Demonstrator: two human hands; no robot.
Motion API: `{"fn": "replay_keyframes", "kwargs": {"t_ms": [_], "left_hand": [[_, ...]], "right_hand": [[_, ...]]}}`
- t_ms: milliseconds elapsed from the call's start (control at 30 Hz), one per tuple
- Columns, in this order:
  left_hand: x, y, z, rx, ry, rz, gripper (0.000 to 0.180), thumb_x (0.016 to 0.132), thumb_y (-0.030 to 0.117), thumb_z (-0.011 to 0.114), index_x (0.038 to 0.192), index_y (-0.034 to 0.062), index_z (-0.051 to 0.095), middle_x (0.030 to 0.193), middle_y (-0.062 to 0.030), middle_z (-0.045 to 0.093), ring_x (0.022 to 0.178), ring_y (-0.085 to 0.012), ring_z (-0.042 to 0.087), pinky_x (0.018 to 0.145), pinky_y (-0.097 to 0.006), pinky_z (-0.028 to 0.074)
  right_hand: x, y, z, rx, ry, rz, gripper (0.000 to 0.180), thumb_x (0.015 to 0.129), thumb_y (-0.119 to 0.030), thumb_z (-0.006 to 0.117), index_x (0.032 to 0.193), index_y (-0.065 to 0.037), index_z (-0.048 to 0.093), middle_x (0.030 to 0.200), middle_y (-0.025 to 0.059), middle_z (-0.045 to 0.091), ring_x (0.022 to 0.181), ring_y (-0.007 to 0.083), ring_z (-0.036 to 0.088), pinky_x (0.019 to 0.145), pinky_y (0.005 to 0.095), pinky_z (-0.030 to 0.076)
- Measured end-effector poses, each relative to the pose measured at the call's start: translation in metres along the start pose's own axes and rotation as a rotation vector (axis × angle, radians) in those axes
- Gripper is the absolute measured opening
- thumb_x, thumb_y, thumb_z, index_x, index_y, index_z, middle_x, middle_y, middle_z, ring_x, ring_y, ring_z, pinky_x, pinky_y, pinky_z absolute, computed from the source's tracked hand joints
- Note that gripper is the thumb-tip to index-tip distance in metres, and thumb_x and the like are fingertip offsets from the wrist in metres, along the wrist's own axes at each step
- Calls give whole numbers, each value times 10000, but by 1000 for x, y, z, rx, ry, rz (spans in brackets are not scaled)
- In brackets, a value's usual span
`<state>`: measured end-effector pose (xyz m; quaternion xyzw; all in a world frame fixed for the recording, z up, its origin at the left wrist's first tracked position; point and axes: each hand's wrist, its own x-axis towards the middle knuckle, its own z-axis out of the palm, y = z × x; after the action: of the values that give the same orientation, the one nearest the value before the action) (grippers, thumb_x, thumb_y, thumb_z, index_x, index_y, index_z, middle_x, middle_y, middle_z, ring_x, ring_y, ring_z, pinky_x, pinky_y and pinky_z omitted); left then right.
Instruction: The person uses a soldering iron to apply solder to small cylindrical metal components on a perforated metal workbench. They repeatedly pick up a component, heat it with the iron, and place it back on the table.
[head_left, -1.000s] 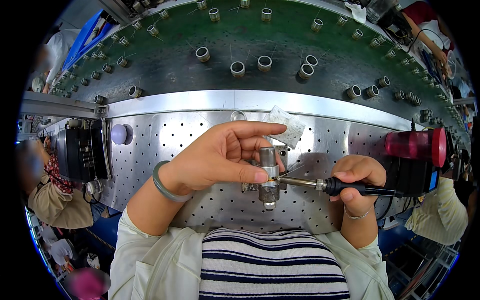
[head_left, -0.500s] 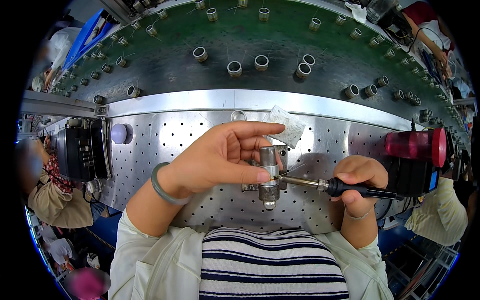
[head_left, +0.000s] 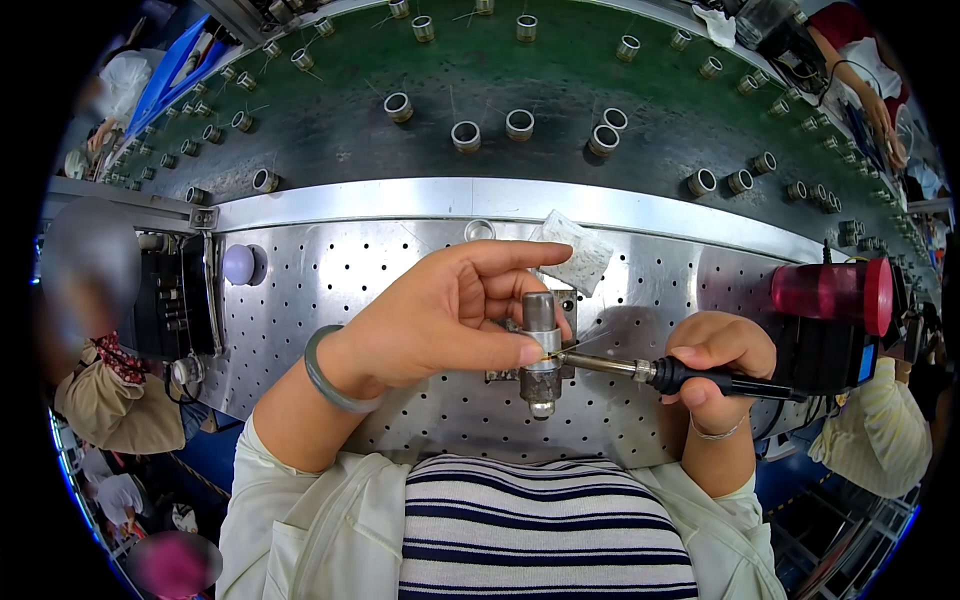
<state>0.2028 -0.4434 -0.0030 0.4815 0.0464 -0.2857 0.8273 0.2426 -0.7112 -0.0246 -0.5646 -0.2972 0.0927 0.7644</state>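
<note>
My left hand (head_left: 425, 315), with a bangle on its wrist, holds a short silvery metal ring (head_left: 547, 338) fitted around an upright-looking metal rod (head_left: 538, 310). Its thumb presses the ring's front side; the index finger is stretched out above, and the other fingers curl behind the rod. Between thumb and iron, a thin wire sticks out beside the ring. In my right hand (head_left: 725, 350) is a soldering iron (head_left: 685, 377) with a black handle, its tip touching or very near the ring beside my left thumb. A metal block behind the rod is partly hidden.
A perforated metal worktop (head_left: 330, 270) lies beneath my hands. Beyond its rail, a green belt (head_left: 330, 130) carries several wired rings. Nearby are a whitish pad (head_left: 575, 255), a loose ring (head_left: 479, 231), a purple knob (head_left: 238, 265), and a red jar (head_left: 825, 297). People work on both sides.
Both hands, the ring and the iron stay almost in place. Rings on the belt sit very slightly farther left. At the far left, another person has leaned farther into view.
</note>
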Motion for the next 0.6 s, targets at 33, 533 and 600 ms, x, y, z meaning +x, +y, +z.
{"fn": "replay_keyframes", "kwargs": {"t_ms": [33,533,600], "left_hand": [[1,-1,-1,-10,-15,6,750,711,-11,725,1380,-47,387,993,-157,635,897,-151,615,799,-223,492],[-9,83,-148,1113,934,666,351,759,62,724,1100,24,654,939,-55,647,814,-117,581,740,-261,504],[-24,110,-199,1355,1131,602,300,725,107,750,1005,20,687,876,-62,645,772,-137,584,704,-280,496]], "right_hand": [[0,0,-1,13,1,0,208,694,-24,762,841,59,641,659,127,626,523,189,589,499,263,442],[6,-10,10,36,189,-21,276,802,-199,745,838,1,559,637,66,568,473,106,530,441,204,414],[7,-11,13,29,183,25,288,803,-219,733,803,-13,531,636,43,529,479,106,488,435,207,374]]}}
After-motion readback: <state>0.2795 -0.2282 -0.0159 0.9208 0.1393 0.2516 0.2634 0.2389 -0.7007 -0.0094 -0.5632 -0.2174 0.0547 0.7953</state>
